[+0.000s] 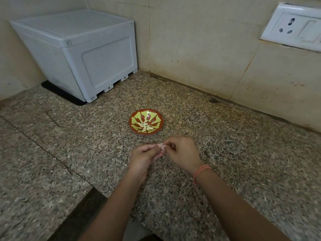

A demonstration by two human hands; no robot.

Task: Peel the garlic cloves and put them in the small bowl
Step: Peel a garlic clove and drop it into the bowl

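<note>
**Two hands pinch one garlic clove near the bowl**

Head view: the left hand and right hand meet above the speckled granite counter, fingertips of both pinching a small pale garlic clove between them, the other fingers curled in. Just beyond the hands sits the small red and green bowl, holding a cluster of peeled cloves. An orange wristband circles the right wrist. A grey plastic box stands in the far-left corner, and a white wall socket is mounted at upper right.
</note>
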